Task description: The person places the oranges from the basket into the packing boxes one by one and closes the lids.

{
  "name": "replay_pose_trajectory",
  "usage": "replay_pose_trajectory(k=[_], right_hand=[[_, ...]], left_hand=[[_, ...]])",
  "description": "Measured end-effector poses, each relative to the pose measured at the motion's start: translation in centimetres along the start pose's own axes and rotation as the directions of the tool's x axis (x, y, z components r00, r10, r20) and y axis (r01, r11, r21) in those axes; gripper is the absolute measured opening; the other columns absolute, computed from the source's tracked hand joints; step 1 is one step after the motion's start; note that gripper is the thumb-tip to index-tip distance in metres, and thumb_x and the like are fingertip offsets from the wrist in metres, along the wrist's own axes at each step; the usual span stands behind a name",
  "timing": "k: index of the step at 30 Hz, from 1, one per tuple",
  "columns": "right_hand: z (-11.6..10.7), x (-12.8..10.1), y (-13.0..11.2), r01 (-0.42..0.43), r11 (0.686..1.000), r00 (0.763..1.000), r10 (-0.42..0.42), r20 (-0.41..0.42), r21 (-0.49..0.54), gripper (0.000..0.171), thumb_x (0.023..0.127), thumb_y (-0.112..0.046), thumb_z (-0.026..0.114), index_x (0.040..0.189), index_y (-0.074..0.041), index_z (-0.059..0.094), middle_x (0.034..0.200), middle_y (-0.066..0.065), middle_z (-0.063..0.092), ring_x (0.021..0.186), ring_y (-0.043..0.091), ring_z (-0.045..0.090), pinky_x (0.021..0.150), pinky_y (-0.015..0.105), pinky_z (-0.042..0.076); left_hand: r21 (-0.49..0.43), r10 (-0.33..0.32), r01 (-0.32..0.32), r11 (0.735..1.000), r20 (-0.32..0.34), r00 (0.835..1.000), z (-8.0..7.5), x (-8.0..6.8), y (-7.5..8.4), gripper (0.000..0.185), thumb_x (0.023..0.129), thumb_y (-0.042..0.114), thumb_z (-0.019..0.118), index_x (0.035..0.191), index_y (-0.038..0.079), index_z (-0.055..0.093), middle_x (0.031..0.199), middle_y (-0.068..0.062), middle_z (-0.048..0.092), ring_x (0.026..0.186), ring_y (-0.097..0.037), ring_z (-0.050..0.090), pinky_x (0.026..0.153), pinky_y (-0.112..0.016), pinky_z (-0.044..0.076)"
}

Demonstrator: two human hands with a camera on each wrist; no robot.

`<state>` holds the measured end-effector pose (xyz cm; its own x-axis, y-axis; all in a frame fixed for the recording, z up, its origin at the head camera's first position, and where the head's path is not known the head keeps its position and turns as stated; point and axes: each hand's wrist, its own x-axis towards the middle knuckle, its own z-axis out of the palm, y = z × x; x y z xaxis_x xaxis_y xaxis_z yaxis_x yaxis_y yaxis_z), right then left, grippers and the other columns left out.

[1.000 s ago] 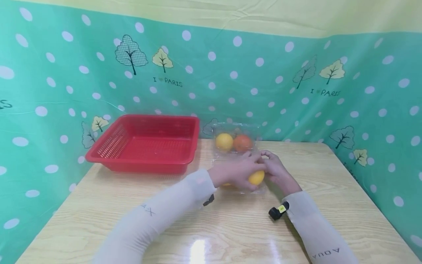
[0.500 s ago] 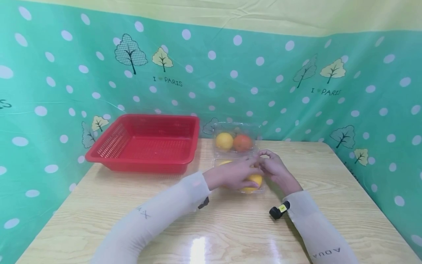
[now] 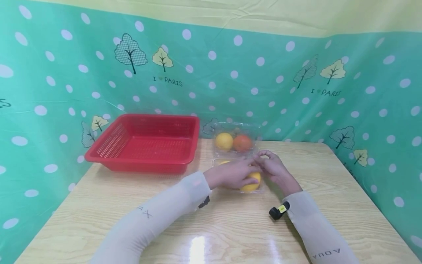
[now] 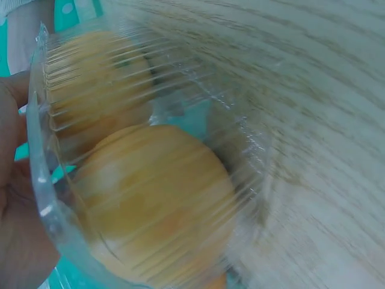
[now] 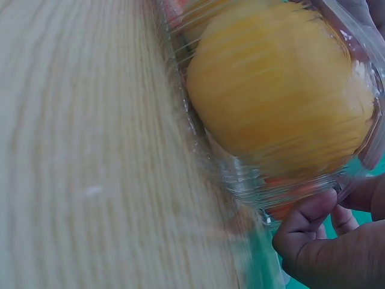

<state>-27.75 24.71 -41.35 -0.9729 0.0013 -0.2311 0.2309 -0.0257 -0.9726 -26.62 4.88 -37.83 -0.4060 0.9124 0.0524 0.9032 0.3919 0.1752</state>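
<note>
A clear ribbed plastic box point(image 4: 48, 205) stands on the table with yellow-orange round fruits point(image 5: 271, 84) inside; from the head, one fruit point(image 3: 251, 184) shows below my left hand. That hand point(image 3: 232, 174) lies over the box top from the left, thumb overlapping the fruit and fingers reaching to the right hand. Whether its fingers grip anything I cannot tell. At the box's right side my right hand point(image 3: 277, 170) pinches the plastic edge between thumb and finger, plain in the right wrist view. Directly behind, clear plastic point(image 3: 235, 126) surrounds a yellow fruit point(image 3: 224, 142) and a red-orange one point(image 3: 242, 143).
A red plastic basket point(image 3: 141, 160) with slotted sides sits at the back left of the wooden table point(image 3: 230, 227). Green dotted cloth point(image 3: 211, 69) hangs behind and along both sides. A black wrist camera point(image 3: 275, 213) is strapped at the right cuff.
My left hand has drawn slightly left, and the right-hand yellow fruit now shows lower and further left beneath it. The right hand stays nearly in place at the box edge.
</note>
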Motion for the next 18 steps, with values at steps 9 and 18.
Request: replay_pose_trajectory(k=[9, 18], right_hand=[[0.0, 0.1, -0.1, -0.005, 0.999, 1.000, 0.005, -0.014, -0.046, 0.009, 0.103, -0.016, 0.062, 0.104, -0.010, 0.055, 0.082, -0.007, 0.068, 0.070, 0.004, 0.056, 0.062, 0.019, 0.044], [-0.2, 0.1, 0.0, -0.012, 0.997, 1.000, 0.012, -0.010, -0.072, 0.015, 0.102, -0.016, 0.063, 0.112, -0.008, 0.055, 0.090, -0.004, 0.058, 0.071, 0.005, 0.052, 0.062, 0.018, 0.043]], left_hand=[[0.052, -0.025, 0.026, 0.998, -0.011, 1.000, 0.0, 0.7, -0.4, 0.051, 0.108, 0.042, 0.046, 0.145, 0.008, 0.055, 0.159, -0.016, 0.040, 0.152, -0.030, 0.029, 0.125, -0.042, 0.021], [0.086, -0.060, 0.065, 0.994, -0.062, 0.996, -1.2, 0.3, -0.7, 0.050, 0.106, 0.048, 0.049, 0.142, 0.015, 0.058, 0.148, -0.007, 0.053, 0.136, -0.027, 0.048, 0.116, -0.040, 0.038]])
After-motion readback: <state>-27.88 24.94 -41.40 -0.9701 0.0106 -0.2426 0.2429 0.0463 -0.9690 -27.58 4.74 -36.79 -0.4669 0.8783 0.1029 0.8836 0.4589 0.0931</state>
